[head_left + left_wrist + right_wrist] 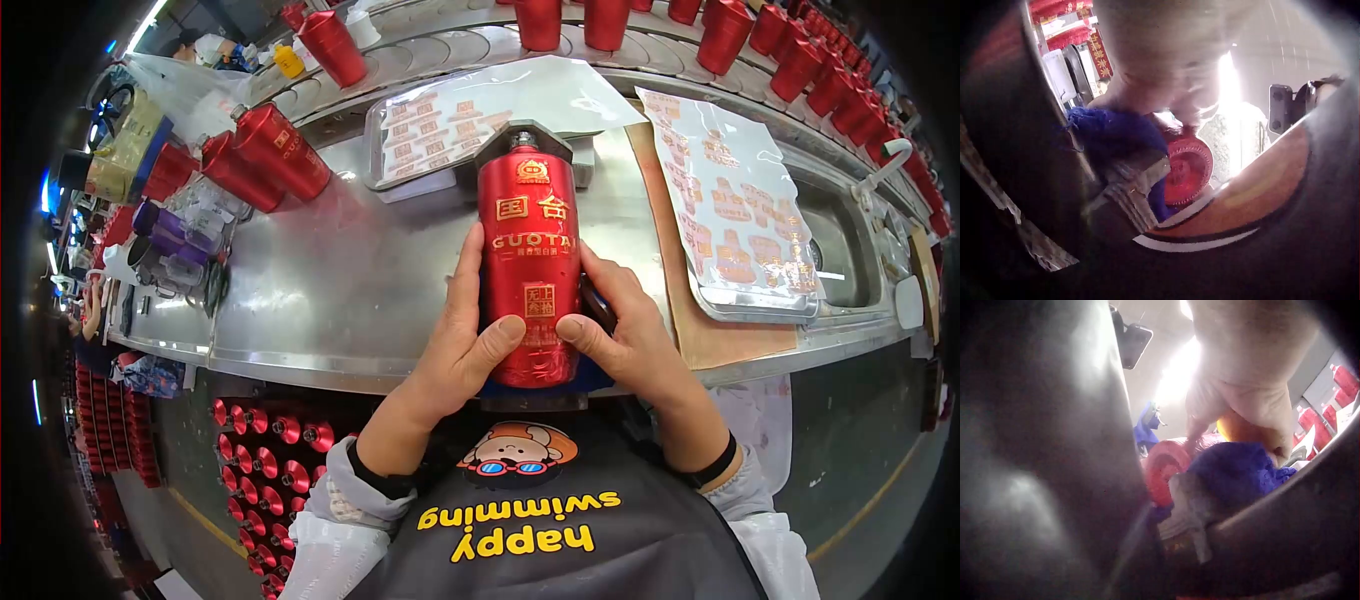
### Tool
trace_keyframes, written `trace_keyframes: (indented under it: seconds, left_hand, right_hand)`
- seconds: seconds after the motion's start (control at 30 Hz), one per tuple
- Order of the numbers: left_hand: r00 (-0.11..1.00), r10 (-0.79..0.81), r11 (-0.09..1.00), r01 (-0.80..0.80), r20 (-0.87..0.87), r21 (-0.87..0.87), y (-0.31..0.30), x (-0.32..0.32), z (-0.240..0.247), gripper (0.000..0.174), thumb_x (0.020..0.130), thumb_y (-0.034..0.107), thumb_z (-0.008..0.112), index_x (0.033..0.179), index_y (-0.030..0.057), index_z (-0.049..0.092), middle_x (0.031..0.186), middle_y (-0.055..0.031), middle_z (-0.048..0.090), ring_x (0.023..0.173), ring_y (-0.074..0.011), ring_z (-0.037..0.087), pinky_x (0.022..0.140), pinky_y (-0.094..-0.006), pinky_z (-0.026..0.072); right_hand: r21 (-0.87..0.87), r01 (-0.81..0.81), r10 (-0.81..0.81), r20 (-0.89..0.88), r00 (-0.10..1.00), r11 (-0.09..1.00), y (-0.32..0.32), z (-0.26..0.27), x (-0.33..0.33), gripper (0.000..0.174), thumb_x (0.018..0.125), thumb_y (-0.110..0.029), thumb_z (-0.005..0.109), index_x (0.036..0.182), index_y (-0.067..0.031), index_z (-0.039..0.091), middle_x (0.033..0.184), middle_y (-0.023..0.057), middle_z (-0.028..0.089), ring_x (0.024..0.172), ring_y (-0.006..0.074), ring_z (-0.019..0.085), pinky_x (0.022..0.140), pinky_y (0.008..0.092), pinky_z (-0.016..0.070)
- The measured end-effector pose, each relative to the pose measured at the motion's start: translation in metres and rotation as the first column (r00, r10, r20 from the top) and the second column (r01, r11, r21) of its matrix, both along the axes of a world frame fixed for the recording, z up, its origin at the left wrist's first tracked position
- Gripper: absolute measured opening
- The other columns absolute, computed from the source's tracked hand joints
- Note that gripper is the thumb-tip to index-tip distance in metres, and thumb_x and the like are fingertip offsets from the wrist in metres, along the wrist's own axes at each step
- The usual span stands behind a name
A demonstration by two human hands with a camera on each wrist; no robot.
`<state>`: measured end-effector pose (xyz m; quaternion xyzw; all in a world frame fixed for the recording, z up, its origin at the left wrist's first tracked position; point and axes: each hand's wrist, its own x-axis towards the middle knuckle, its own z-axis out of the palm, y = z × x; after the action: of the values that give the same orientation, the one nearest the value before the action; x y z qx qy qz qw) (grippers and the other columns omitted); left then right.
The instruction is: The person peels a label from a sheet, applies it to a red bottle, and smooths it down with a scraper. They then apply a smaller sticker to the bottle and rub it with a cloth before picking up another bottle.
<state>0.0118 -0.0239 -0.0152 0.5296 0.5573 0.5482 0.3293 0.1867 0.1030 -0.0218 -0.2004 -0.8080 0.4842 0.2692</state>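
Note:
A glossy red bottle with gold lettering lies between both hands in the head view, its neck pointing away from the person. The left hand grips its left side and the right hand its right side. Both thumbs press on the front near the base, while the other fingers are partly hidden along the sides. Blue cloth shows under the bottle in the right wrist view. In the left wrist view the round red base is visible beside the cloth. A dark angular stand sits behind the neck.
Gold-and-red sticker sheets lie on a left tray and a right tray. Two red bottles stand at left on the steel table. A conveyor carrying several bottles curves behind. A sink is at right; more bottles are below.

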Motion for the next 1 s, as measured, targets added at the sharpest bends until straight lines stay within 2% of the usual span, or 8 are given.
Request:
trace_keyframes:
  seconds: [0.2,0.6,0.7,0.73,0.8,0.83,0.93,1.0]
  left_hand:
    - [0.994,-0.007,1.000,0.007,-0.110,0.006,0.000,0.001,0.001,0.098,0.095,0.043,0.058,0.153,-0.0043,-0.005,0.157,-0.0238,0.015,0.145,-0.0310,0.022,0.117,-0.0400,0.0176]
    - [0.995,-0.077,0.997,0.076,0.063,0.014,-0.003,-0.006,-0.007,0.095,0.095,0.036,0.058,0.153,-0.0007,-0.007,0.158,-0.0220,0.012,0.146,-0.0298,0.019,0.118,-0.0389,0.0161]
    - [0.984,0.101,0.962,-0.134,0.146,0.238,-0.002,0.013,-0.012,0.083,0.093,0.038,0.059,0.154,0.0020,0.016,0.156,-0.0186,0.024,0.144,-0.0305,0.024,0.119,-0.0436,0.0125]
    - [0.974,0.131,0.961,-0.079,-0.183,0.266,-0.007,0.012,-0.006,0.075,0.093,0.038,0.059,0.150,0.0039,0.026,0.151,-0.0167,0.033,0.142,-0.0305,0.027,0.119,-0.0462,0.0112]
    - [0.653,0.171,0.965,0.039,-0.738,0.259,-0.022,0.012,0.010,0.060,0.092,0.038,0.059,0.143,0.0076,0.046,0.141,-0.0128,0.051,0.139,-0.0305,0.033,0.119,-0.0513,0.0086]
    - [0.624,0.211,0.953,0.041,-0.752,0.301,-0.024,0.020,0.007,0.041,0.092,0.034,0.059,0.128,0.0129,0.062,0.120,-0.0073,0.067,0.131,-0.0293,0.041,0.117,-0.0573,0.0068]
    - [0.499,0.312,0.931,0.008,-0.808,0.364,-0.033,0.019,-0.005,0.038,0.094,0.030,0.056,0.127,0.0132,0.063,0.116,-0.0062,0.069,0.129,-0.0282,0.043,0.117,-0.0573,0.0077]
    - [0.517,0.336,0.930,-0.048,-0.788,0.365,-0.042,0.021,-0.009,0.036,0.094,0.028,0.057,0.125,0.0128,0.065,0.116,-0.0062,0.070,0.126,-0.0273,0.046,0.117,-0.0578,0.0087]
  right_hand:
    - [0.084,-0.001,-0.001,0.026,1.000,0.996,-0.003,0.003,0.000,0.088,0.081,-0.043,0.076,0.142,0.0058,0.038,0.118,0.0230,0.055,0.108,0.0324,0.052,0.091,0.0406,0.0463]
    - [-0.036,-0.053,0.054,0.030,0.998,0.998,0.004,0.000,0.002,0.088,0.081,-0.043,0.075,0.146,0.0016,0.035,0.116,0.0234,0.055,0.108,0.0327,0.053,0.092,0.0410,0.0461]
    - [-0.061,-0.067,0.066,-0.021,0.998,0.996,0.005,-0.004,0.001,0.088,0.082,-0.044,0.074,0.146,0.0019,0.035,0.116,0.0230,0.055,0.108,0.0321,0.053,0.092,0.0411,0.0459]
    - [-0.051,-0.067,0.065,-0.033,0.997,0.996,0.006,-0.009,0.001,0.088,0.082,-0.044,0.074,0.146,0.0022,0.035,0.116,0.0229,0.055,0.108,0.0319,0.053,0.092,0.0409,0.0459]
    - [-0.040,-0.059,0.059,-0.020,0.998,0.997,0.005,-0.009,0.003,0.087,0.083,-0.044,0.074,0.146,0.0026,0.035,0.117,0.0225,0.055,0.108,0.0315,0.052,0.093,0.0402,0.0459]
    - [-0.034,-0.059,0.060,0.006,0.998,0.998,0.004,-0.004,0.005,0.087,0.083,-0.043,0.074,0.146,0.0027,0.035,0.118,0.0222,0.055,0.109,0.0313,0.052,0.093,0.0398,0.0458]
    - [0.008,-0.065,0.065,0.030,0.997,0.998,0.005,-0.003,0.005,0.086,0.084,-0.042,0.073,0.146,0.0029,0.035,0.120,0.0214,0.055,0.110,0.0306,0.052,0.093,0.0387,0.0460]
    - [0.029,-0.064,0.063,0.024,0.998,0.998,0.005,-0.004,0.006,0.083,0.084,-0.040,0.073,0.145,0.0027,0.036,0.124,0.0212,0.054,0.111,0.0299,0.051,0.093,0.0383,0.0458]
